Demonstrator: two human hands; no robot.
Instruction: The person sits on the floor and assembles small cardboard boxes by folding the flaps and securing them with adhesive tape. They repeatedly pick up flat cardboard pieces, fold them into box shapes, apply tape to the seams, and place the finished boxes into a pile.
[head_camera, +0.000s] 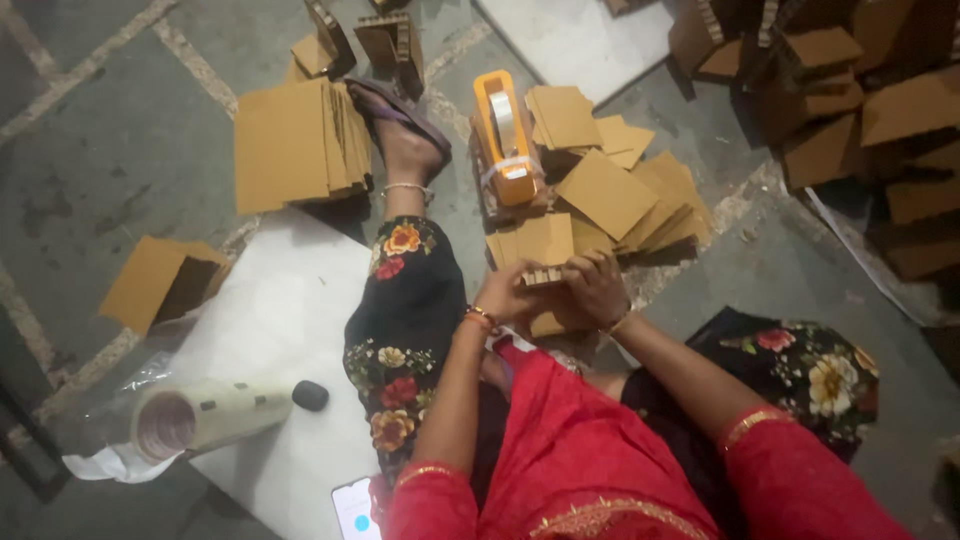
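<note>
Red sleeves reach forward (elbows bent), both hands clasping a small cardboard piece.

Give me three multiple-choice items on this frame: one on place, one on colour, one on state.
1. Where is the tape dispenser?
A. On the floor beyond the hands, beside the loose cardboard pieces
B. On the white sheet
C. In the left hand

2. What colour is the dispenser?
A. Blue
B. Orange
C. Green

3. What are the left hand and right hand doing?
A. Resting apart on the floor
B. Gripping a phone
C. Both closed on a small cardboard piece

Answers: 1 A, it stands past the hands by the pile; 2 B, its body is orange; 3 C, both hands meet on the brown piece.
</note>
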